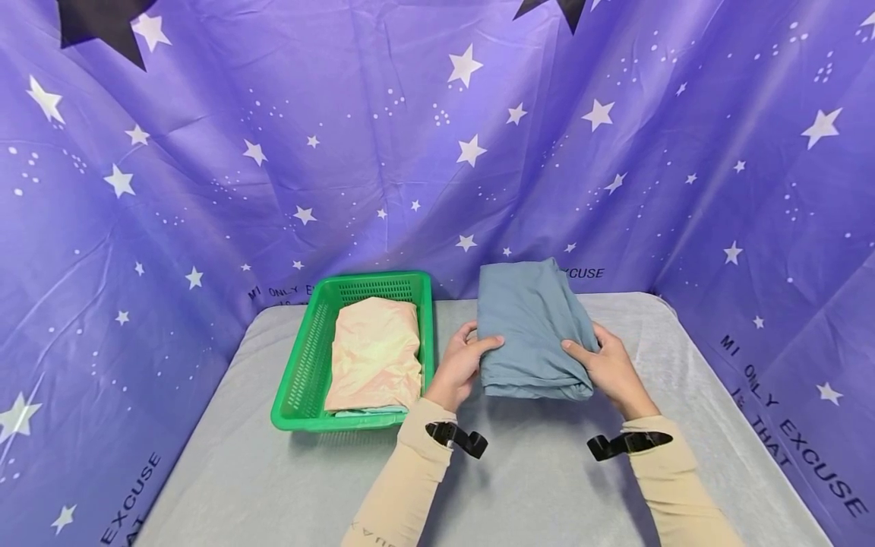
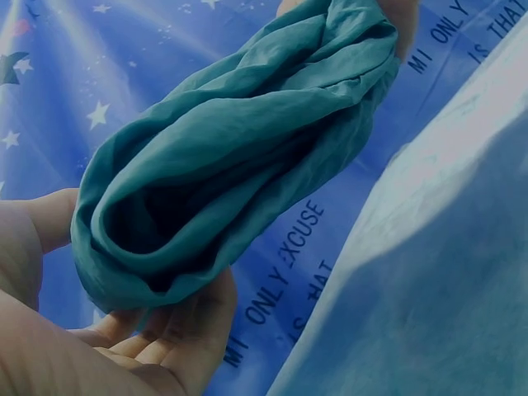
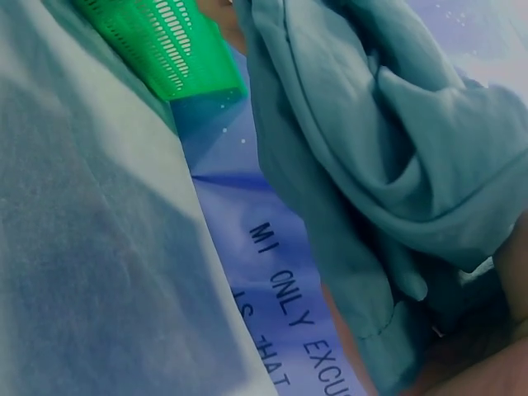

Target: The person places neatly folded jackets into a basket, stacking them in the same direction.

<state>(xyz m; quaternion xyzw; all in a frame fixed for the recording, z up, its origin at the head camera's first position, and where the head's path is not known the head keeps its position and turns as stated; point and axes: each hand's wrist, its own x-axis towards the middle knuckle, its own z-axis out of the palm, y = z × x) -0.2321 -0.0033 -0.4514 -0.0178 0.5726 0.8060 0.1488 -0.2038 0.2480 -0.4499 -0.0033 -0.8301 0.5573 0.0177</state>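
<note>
A folded blue-grey cloth [image 1: 526, 327], apparently a garment, is held up over the table by both hands. My left hand [image 1: 463, 361] grips its left edge, thumb on the near face and fingers behind. On the opposite edge, my right hand [image 1: 611, 368] pinches it the same way. The left wrist view shows the rolled layers of the cloth [image 2: 223, 165] between thumb and fingers. In the right wrist view loose folds of the cloth [image 3: 363, 148] hide most of the right fingers. To the left, a green basket [image 1: 285, 380] contains a folded pale peach cloth [image 1: 376, 349].
Beneath the peach cloth, the edge of a mint-green cloth [image 1: 372, 411] shows. The basket stands on a grey covered table [image 1: 533, 486], close beside the left hand. A purple star-print curtain [image 1: 383, 167] hangs behind the table and along both sides.
</note>
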